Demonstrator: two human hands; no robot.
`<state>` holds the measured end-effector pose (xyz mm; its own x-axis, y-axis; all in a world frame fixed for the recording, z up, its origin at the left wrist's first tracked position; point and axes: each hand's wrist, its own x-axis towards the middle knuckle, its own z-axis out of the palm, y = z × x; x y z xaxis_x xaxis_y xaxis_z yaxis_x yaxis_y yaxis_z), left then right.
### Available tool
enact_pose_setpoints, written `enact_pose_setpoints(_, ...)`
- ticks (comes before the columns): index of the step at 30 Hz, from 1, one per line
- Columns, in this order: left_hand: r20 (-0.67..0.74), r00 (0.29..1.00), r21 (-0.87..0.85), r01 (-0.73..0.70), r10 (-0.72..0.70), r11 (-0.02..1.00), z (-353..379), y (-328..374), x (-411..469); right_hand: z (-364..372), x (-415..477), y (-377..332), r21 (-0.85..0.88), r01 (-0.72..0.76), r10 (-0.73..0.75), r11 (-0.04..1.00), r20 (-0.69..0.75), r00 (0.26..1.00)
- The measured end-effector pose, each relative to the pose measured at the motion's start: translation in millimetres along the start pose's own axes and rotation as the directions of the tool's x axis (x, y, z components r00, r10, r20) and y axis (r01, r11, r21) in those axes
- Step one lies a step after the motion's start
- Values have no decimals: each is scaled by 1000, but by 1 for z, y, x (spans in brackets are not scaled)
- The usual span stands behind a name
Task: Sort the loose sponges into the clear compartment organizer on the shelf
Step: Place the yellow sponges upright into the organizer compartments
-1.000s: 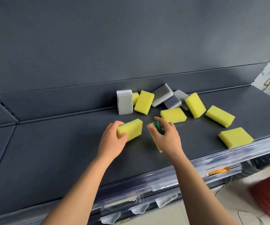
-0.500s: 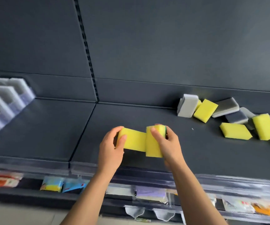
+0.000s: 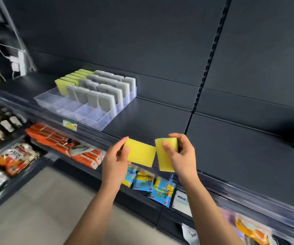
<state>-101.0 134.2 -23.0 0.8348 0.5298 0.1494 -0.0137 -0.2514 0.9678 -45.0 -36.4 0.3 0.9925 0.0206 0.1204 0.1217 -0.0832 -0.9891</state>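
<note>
Two yellow sponges held: left sponge (image 3: 141, 152) flat, right sponge (image 3: 166, 154) upright.

orange packs (image 3: 63, 144) lower shelf left | blue-yellow packets (image 3: 149, 184) below | white adapter (image 3: 18, 63) upper left

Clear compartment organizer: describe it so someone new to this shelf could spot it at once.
On the dark shelf, look to its left end, beyond the hands. The clear compartment organizer is the see-through plastic tray there, its back rows filled with upright grey sponges and yellow sponges, its front compartments empty.
</note>
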Motion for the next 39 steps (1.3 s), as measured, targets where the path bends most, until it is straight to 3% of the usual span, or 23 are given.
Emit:
enact_pose_setpoints(9, -160, 986, -36, 46, -52, 998, -122, -21, 30, 132, -11, -17, 2, 51, -51, 999, 173, 984)
enact_pose_setpoints(18, -250, 966, 54, 81, -65, 995, -211, -53, 99, 252, 21, -25, 13, 78, -78, 997, 319, 944)
enact_pose_setpoints(32, -203, 971, -29, 122, -125, 992, -306, -72, 273, 424, 120, -43, -18, 73, -63, 997, 336, 940)
enact_pose_setpoints(39, -123, 989, -23, 78, -80, 997, -327, -76, 342, 464, 161, -50, -163, 157, -105, 974, 290, 951)
